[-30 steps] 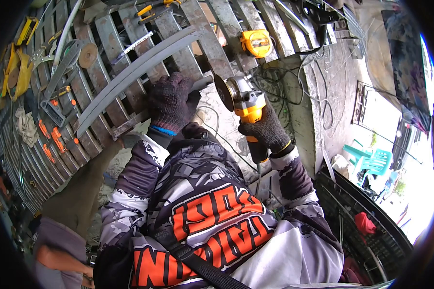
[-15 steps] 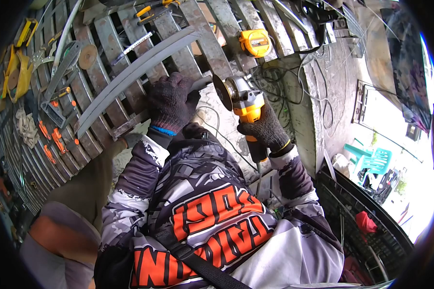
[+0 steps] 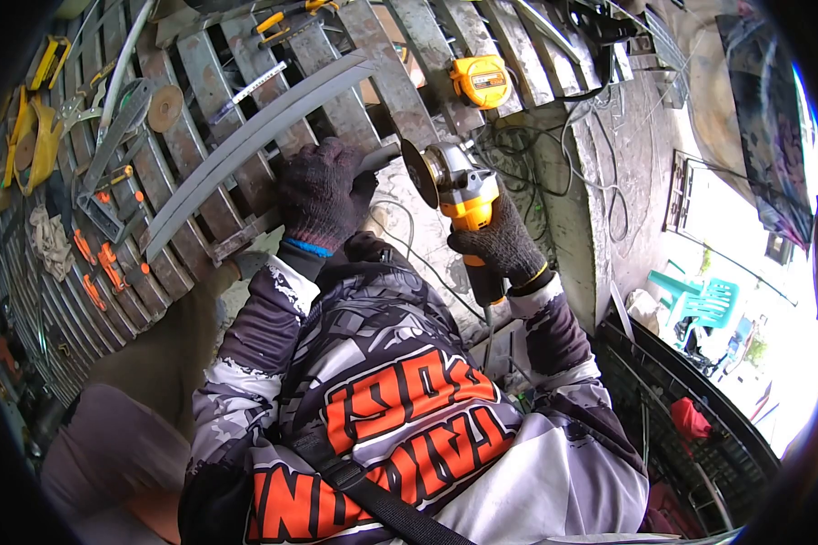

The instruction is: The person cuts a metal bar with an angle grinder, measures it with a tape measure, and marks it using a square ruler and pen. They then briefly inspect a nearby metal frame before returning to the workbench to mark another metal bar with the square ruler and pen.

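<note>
My left hand [image 3: 323, 193], in a dark knitted glove, is closed around a grey metal piece [image 3: 381, 156] at the edge of the slatted metal bench. The piece's free end points right, close to the disc [image 3: 419, 174] of a yellow and grey angle grinder [image 3: 469, 197]. My right hand [image 3: 507, 243], also gloved, is wrapped round the grinder's body. Whether disc and metal touch, I cannot tell. Long grey curved strips [image 3: 254, 141] lie across the slats beyond my left hand.
A yellow tape measure [image 3: 482, 82] rests on the slats [image 3: 404, 68]. Orange clamps [image 3: 109, 263] and a loose disc [image 3: 164, 108] lie at left. Black cables [image 3: 538, 182] hang beside the concrete block [image 3: 577, 209]. Another person's leg [image 3: 118, 445] is at lower left.
The other person's leg at lower left has shifted. My hands, the grinder and the metal piece look nearly the same.
</note>
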The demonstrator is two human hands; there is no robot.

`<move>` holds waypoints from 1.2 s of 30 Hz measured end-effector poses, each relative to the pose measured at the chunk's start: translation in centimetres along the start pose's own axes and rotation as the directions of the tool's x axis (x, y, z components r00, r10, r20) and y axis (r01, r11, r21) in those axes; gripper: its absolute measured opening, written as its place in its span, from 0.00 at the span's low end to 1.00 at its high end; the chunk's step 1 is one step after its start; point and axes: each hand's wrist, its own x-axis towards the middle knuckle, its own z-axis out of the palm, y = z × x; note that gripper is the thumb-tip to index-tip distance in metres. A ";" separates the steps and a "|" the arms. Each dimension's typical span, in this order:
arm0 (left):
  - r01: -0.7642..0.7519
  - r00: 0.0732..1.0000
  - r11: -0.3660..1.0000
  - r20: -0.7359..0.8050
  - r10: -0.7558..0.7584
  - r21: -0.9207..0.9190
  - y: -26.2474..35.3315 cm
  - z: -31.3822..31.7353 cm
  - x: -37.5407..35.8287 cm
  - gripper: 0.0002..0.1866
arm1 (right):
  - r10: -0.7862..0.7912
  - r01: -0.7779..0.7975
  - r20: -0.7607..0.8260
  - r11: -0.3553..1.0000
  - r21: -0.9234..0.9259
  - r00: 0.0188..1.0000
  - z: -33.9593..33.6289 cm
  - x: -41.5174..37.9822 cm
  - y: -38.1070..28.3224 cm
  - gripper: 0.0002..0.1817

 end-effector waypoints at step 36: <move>0.023 0.999 1.000 0.034 -0.023 -0.015 -0.3 0.4 0.0 0.23 | -0.034 0.033 -0.024 0.998 -0.047 0.999 0.0 0.5 1.1 0.46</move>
